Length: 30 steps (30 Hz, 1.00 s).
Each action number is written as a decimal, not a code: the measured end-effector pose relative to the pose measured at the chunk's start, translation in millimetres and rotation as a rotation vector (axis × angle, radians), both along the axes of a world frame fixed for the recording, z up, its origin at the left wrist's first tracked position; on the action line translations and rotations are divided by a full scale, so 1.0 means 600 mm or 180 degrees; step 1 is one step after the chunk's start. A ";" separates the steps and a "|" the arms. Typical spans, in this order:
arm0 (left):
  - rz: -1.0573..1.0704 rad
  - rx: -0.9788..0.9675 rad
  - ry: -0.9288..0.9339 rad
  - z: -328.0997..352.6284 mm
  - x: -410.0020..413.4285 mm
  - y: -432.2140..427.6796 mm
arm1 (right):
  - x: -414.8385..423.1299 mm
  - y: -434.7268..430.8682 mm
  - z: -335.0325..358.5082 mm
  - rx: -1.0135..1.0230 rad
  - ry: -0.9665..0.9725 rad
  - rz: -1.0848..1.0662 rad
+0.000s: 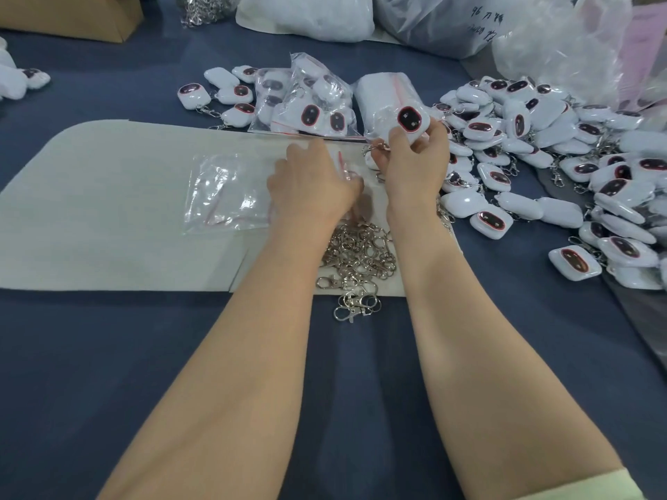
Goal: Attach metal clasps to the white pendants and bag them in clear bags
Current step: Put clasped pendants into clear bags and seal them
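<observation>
Clasping pendants at the bench
Loose metal clasps (355, 261) lie nearest; right hand (415, 160) grips a white pendant (411, 122); left hand (312, 182) pinches a clear bag (227, 193); bagged pendants (314, 110) beyond; handwriting on far sack (447, 27) unreadable.

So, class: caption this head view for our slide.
Right hand holds a white pendant; left hand reaches a clear bag.

My bare arms at work

My left hand (314, 185) and forearm bare; right hand (415, 164) bare, pale green sleeve (577, 487) near the elbow.
</observation>
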State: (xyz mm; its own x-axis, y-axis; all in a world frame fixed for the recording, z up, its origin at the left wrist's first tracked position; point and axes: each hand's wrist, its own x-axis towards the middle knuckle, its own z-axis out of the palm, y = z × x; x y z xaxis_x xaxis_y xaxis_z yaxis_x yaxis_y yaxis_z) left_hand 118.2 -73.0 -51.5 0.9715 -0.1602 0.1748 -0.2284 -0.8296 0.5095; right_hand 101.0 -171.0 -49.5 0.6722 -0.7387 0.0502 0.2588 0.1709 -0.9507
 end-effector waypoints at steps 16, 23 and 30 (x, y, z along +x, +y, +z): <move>0.0161 -0.1218 0.0287 0.009 0.009 0.012 | 0.005 0.033 0.002 -0.0213 0.0370 0.0838; 0.0473 -0.2268 0.0358 0.014 0.022 0.029 | -0.005 0.034 0.002 -0.1574 0.1018 0.0983; 0.0489 -0.1727 -0.0263 0.027 0.017 0.030 | -0.007 0.031 0.001 -0.2008 0.1159 0.0980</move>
State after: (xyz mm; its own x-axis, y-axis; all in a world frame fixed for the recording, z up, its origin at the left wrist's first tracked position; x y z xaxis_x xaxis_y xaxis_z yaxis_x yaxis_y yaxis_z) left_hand 128.4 -55.0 -35.2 0.9562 0.1158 0.2689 -0.1830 -0.4808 0.8575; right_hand 97.0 -152.2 -48.7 0.8964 -0.4221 0.1353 -0.0586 -0.4154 -0.9077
